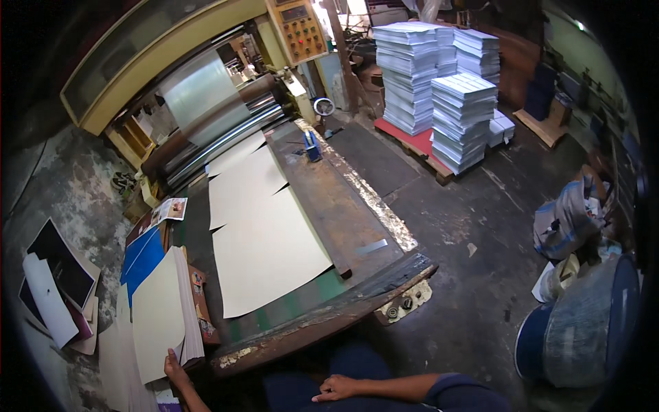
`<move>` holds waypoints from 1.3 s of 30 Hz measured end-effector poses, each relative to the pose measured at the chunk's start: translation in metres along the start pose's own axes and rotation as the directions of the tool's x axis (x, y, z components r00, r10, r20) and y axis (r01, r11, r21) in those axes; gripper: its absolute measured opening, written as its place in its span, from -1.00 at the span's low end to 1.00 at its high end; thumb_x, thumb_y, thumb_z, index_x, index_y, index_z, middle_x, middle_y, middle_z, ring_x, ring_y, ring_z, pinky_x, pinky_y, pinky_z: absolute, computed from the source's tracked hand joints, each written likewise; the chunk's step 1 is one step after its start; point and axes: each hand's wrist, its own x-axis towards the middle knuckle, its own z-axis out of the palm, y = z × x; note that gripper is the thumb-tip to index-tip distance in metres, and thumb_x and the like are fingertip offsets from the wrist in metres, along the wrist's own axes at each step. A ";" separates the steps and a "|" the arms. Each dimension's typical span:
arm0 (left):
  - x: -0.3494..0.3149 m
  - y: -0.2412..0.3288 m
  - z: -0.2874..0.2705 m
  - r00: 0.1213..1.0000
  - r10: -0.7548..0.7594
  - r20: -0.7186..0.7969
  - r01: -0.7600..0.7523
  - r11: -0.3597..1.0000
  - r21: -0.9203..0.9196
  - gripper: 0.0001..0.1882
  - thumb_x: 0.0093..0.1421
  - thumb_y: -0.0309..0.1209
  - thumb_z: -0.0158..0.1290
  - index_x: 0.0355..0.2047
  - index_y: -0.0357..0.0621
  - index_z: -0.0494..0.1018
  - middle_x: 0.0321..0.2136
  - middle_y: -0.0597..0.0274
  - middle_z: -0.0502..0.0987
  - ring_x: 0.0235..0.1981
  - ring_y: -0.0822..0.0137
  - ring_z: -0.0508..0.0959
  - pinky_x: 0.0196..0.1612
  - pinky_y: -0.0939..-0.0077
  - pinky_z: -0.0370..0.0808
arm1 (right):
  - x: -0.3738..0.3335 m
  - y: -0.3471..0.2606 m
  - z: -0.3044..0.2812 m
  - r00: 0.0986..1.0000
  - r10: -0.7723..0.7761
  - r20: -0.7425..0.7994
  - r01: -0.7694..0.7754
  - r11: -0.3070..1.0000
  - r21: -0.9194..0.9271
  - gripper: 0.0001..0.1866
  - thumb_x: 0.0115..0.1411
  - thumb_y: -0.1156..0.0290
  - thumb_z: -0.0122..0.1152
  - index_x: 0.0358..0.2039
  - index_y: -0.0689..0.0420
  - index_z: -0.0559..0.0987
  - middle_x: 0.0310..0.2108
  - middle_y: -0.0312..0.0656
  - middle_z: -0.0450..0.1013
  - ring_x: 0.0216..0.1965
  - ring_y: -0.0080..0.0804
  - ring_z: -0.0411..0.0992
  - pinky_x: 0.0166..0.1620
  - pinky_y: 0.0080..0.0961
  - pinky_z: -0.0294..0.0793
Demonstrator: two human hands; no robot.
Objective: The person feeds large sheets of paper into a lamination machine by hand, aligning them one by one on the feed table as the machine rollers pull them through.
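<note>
At the lower left, my left hand (177, 369) pinches the near corner of a cream sheet on a thick stack of paper (159, 312). That corner curls up slightly from the sheets beneath. My right hand (336, 388) rests low in front of my body, fingers curled together, with nothing visible in it. Ahead of me, several cream sheets (268, 250) lie in an overlapping row on the feed bed (274, 312) of a roller machine. The row runs up to the metal rollers (226, 147), where a shiny film (206, 96) hangs.
A control panel (298, 31) is mounted on the machine. Tall white paper piles (405, 75) stand on a pallet (425, 154) at the back right. A wrapped blue drum (580, 329) is at the right. Dark boards (62, 264) lean at the far left, near a blue sheet (142, 261).
</note>
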 end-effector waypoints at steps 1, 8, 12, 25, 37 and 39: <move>0.000 -0.002 -0.005 1.000 0.000 0.030 -0.001 1.000 0.026 -0.45 0.29 0.00 0.02 -0.68 -0.06 0.14 -0.66 0.54 0.06 -0.57 0.56 0.06 -0.52 0.56 0.03 | 0.003 -0.005 0.000 1.000 0.019 0.014 -0.019 0.999 -0.043 -0.30 0.23 -0.13 0.11 -0.80 0.18 0.25 -0.79 -0.10 0.19 -0.70 -0.16 0.24 -0.52 -0.20 0.21; -0.009 -0.003 -0.004 0.993 0.092 0.079 -0.092 0.996 0.005 -0.56 0.28 -0.14 0.09 -0.57 -0.23 0.31 -0.62 0.42 0.27 -0.51 0.52 0.19 -0.43 0.56 0.22 | 0.043 -0.012 0.010 0.990 0.141 0.010 -0.136 0.967 -0.214 -0.31 0.22 -0.22 0.03 -0.73 0.17 0.52 -0.69 -0.04 0.43 -0.56 -0.05 0.47 -0.38 -0.25 0.45; -0.012 0.008 -0.017 0.990 -0.010 0.140 0.000 0.998 0.068 -0.59 0.32 -0.14 0.03 -0.35 -0.35 0.46 -0.47 0.24 0.48 -0.39 0.41 0.39 -0.24 0.48 0.39 | 0.079 -0.012 0.011 0.971 0.241 0.008 -0.210 0.860 -0.466 -0.34 0.22 -0.23 0.01 -0.63 0.15 0.60 -0.60 0.01 0.49 -0.48 0.02 0.50 -0.33 -0.23 0.49; -0.034 0.064 -0.045 0.690 0.490 0.532 -0.473 0.862 -0.180 -0.69 0.20 -0.12 0.11 -0.19 -0.04 0.59 -0.11 0.15 0.59 0.16 0.03 0.40 0.29 -0.16 -0.03 | 0.208 -0.149 -0.060 0.967 0.252 -0.038 -0.139 0.645 0.751 -0.52 0.24 0.04 0.13 -0.08 0.22 0.46 -0.48 -0.21 0.50 -0.41 -0.46 0.44 -0.33 -0.57 0.39; 0.016 0.025 -0.055 0.816 0.194 0.544 -0.232 0.973 0.000 -0.38 -0.16 -0.22 0.41 -0.05 -0.15 0.54 0.03 -0.02 0.50 0.21 0.05 0.36 0.26 0.18 0.25 | 0.136 -0.080 0.016 0.818 0.571 -0.068 -0.189 0.379 0.906 -0.66 0.37 0.14 -0.08 -0.10 0.19 0.35 -0.45 -0.10 0.44 -0.51 -0.45 0.34 -0.19 -0.25 0.49; 0.016 0.018 -0.049 0.845 0.233 0.481 -0.238 0.970 -0.051 -0.48 -0.12 -0.28 0.40 -0.12 -0.18 0.56 -0.11 0.03 0.58 0.12 0.10 0.47 0.14 0.26 0.40 | 0.131 -0.072 0.019 0.806 0.588 -0.070 -0.206 0.389 0.898 -0.65 0.39 0.12 -0.12 -0.09 0.18 0.35 -0.40 -0.09 0.46 -0.49 -0.44 0.36 -0.17 -0.25 0.49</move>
